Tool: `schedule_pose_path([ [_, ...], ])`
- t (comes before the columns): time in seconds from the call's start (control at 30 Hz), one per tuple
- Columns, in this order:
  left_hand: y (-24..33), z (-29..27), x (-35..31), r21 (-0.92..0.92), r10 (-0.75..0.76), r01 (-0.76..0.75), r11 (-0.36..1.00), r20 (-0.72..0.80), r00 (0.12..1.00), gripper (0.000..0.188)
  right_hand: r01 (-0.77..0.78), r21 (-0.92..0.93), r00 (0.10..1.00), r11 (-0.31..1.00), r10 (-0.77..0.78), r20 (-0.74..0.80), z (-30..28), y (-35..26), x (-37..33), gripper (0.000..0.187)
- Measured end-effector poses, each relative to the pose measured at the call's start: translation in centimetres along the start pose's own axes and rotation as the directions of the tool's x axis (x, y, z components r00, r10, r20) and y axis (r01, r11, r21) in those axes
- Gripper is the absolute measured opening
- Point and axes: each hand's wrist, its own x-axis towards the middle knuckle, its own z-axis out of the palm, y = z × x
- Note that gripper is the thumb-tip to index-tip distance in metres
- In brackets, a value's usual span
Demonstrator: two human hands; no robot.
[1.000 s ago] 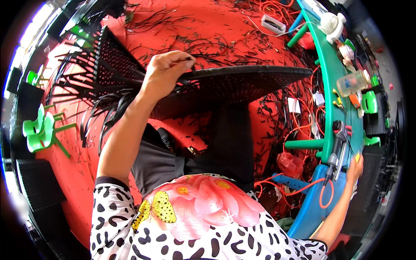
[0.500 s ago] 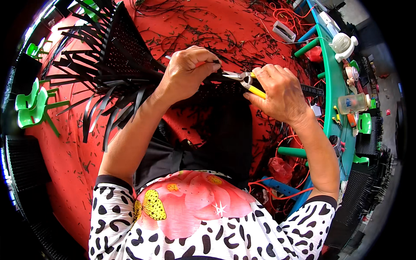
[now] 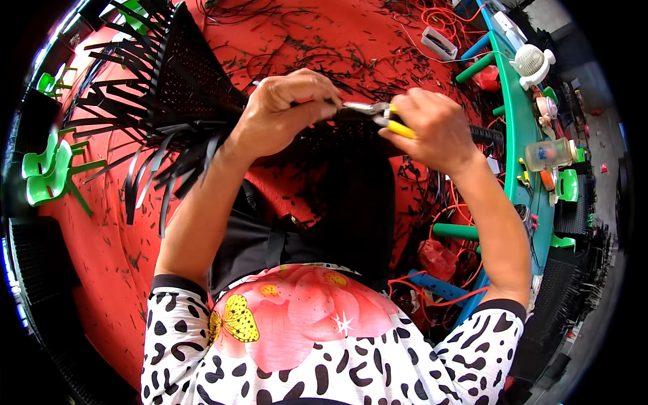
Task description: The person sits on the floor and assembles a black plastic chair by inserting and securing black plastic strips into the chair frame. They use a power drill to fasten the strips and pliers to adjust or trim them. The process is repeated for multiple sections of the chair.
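Note:
My right hand (image 3: 435, 128) is closed round the yellow handles of a pair of snips (image 3: 383, 113). Their metal jaws point left, look closed, and reach the fingertips of my left hand (image 3: 287, 111). That hand is pinched on a black strip, mostly hidden by the fingers. A thin pale tip (image 3: 256, 83) shows behind its knuckles; what it belongs to is hidden. Below and beyond both hands lies a black woven piece (image 3: 192, 74), its loose strips (image 3: 115, 101) fanning out to the left.
Black offcuts litter the red floor (image 3: 101, 256). Along the right runs a green-edged table (image 3: 513, 121) carrying a small white fan (image 3: 532, 64) and a clear jar (image 3: 548, 154). Red cords (image 3: 439, 27) lie at the far right. Green chairs (image 3: 52, 172) stand at left.
The snips' jaws have gone from spread to nearly together, and their handles have drawn closer. My right hand has tilted slightly. My left hand has moved a little to the left.

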Motion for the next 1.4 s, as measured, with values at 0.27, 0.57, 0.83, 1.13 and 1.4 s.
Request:
schedule_pose_path([
  [0.27, 0.4, -1.6, 0.4, -0.226, 0.058, 0.011, 0.974, 0.299, 0.953, 0.071, -0.751, -0.166, 0.654, 0.639, 0.755, -0.052, -6.3, 6.5, -21.3, 0.041],
  [0.57, -1.3, -1.4, 1.2, -0.204, 0.054, -0.052, 0.977, 0.004, 0.999, 0.078, -0.595, -0.729, -0.328, -0.338, 0.930, -0.163, -15.8, -0.5, -52.0, 0.061],
  [0.83, -1.1, -1.1, 1.2, -0.129, 0.085, -0.084, 0.988, 0.003, 0.996, 0.074, -0.931, 0.070, 0.357, 0.357, 0.934, -0.012, -8.0, 3.9, -34.3, 0.033],
  [1.13, -0.6, -0.3, 0.8, -0.183, -0.009, -0.005, 0.983, -0.074, 0.997, 0.069, -0.132, 0.519, 0.973, 0.845, 0.211, -0.095, 2.7, -5.3, 4.2, 0.029],
  [1.4, -0.8, 1.1, 0.3, 0.067, 0.221, -0.218, 0.974, -0.501, 0.837, 0.056, -0.368, 0.811, 0.839, 0.454, 0.538, 0.079, 3.7, -6.6, 4.5, 0.036],
])
